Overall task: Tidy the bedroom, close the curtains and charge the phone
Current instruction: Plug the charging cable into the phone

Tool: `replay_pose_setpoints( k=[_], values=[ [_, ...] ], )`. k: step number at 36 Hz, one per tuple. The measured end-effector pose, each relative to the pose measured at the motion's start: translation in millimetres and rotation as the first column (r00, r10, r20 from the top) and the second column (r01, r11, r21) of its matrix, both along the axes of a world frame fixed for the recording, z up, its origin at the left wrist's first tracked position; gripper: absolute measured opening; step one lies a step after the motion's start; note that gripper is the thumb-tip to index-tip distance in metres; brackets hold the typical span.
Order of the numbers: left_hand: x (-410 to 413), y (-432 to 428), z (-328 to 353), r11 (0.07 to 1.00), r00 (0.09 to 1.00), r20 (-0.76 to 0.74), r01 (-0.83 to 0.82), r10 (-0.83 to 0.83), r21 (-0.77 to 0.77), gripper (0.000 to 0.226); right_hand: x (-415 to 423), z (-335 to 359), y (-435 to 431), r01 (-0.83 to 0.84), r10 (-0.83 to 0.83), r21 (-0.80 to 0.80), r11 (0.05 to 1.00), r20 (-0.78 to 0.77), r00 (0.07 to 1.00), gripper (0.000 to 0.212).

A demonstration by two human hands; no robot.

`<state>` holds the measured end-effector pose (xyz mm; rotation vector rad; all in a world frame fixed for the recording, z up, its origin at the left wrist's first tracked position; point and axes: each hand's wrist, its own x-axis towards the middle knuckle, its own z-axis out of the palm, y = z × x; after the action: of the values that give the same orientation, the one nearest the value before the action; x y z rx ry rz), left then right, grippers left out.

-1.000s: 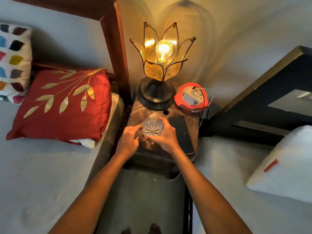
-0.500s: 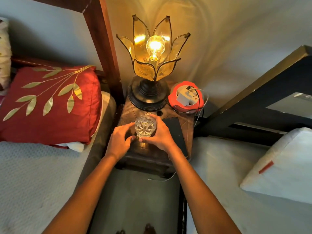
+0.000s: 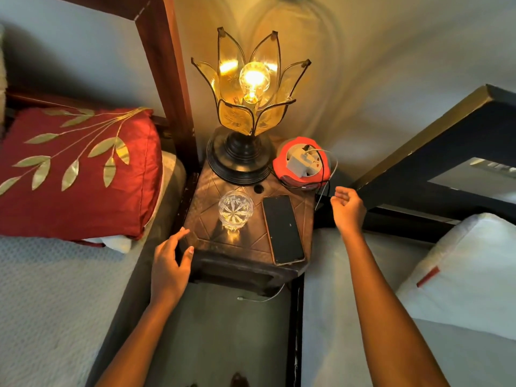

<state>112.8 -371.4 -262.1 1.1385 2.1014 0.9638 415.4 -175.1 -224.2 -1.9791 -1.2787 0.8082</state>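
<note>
A dark phone [image 3: 282, 229] lies face up on the right side of the wooden nightstand [image 3: 206, 219], with no cable in it. A cut-glass tumbler [image 3: 235, 209] stands upright to the phone's left. Behind the phone sits a red extension reel [image 3: 303, 163] with a white charger plugged in. A thin white cable [image 3: 321, 195] runs down from it. My right hand [image 3: 347, 208] hovers just right of that cable, fingers loosely curled, holding nothing. My left hand [image 3: 170, 261] is open at the nightstand's front left corner. The cable's loose end [image 3: 259, 299] hangs under the nightstand.
A lit lotus-shaped lamp [image 3: 248, 107] stands at the back of the nightstand. A red cushion with gold leaves [image 3: 75, 169] lies on the left bed. A white pillow [image 3: 469, 272] lies on the right bed. A dark headboard [image 3: 435, 152] is at the right.
Both hands have let go of the glass, which now stands alone. My right hand moved right towards the cable and my left hand drew back to the nightstand's corner.
</note>
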Motion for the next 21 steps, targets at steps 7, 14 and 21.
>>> replay_pose_setpoints(
  k=[7, 14, 21],
  values=[
    [17.0, -31.3, 4.1, 0.998, 0.997, 0.028, -0.066, 0.066, 0.002, 0.040, -5.9, 11.9, 42.4, -0.135, 0.144, -0.071, 0.988, 0.137, 0.980, 0.058],
    [56.5, -54.5, 23.3, 0.995, 0.993, 0.104, -0.068, 0.060, 0.069, 0.042, -13.3, 19.8, 62.8, -0.176, 0.200, -0.110, 0.978, 0.260, 0.945, 0.027],
    [102.3, -75.6, 42.0, 0.996, 0.985, 0.169, 0.021, -0.036, 0.089, 0.048, -13.3, 39.0, 61.6, -0.206, 0.194, -0.012, 0.979, 0.387, 0.902, 0.026]
  ],
)
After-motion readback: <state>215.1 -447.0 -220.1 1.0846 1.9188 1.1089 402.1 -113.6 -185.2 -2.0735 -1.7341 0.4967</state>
